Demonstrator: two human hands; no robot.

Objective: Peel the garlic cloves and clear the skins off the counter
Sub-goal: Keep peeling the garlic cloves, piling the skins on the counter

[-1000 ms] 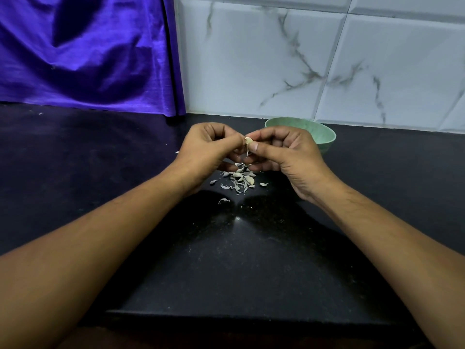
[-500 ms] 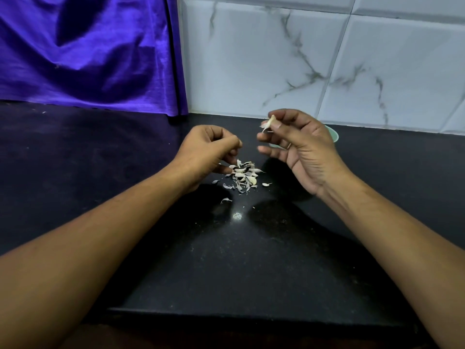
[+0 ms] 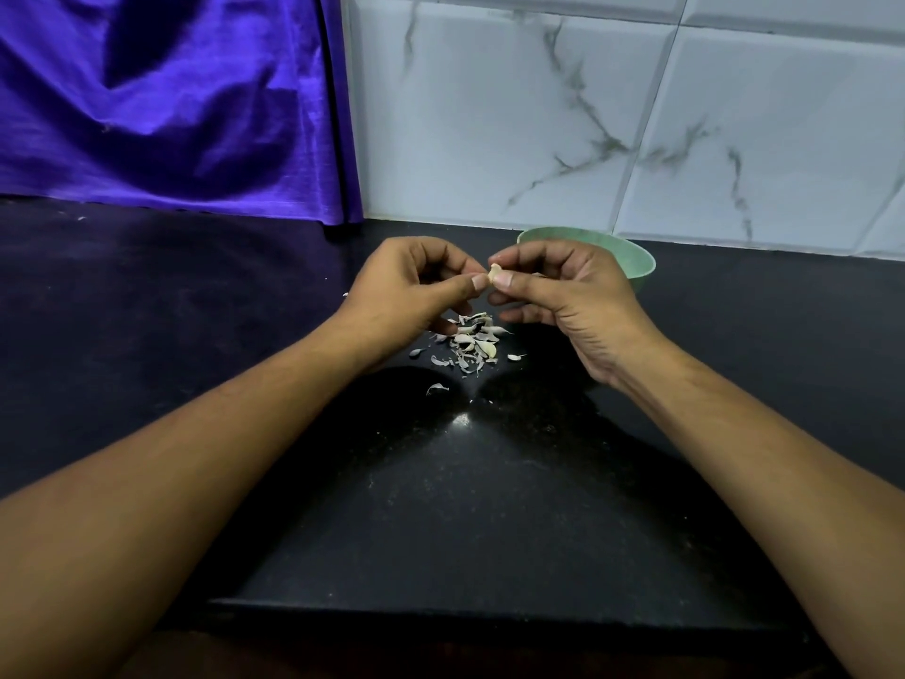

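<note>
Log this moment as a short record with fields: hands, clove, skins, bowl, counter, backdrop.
left hand: pinches the garlic clove from the left
right hand: pinches the same clove from the right
garlic clove: held above the counter, between the fingertips of both hands
skins: loose pile on the counter under the hands, a few strays nearer the person
bowl: green, behind the right hand, contents hidden
counter: black, glossy
backdrop: purple cloth at left, marbled white tiles at right
</note>
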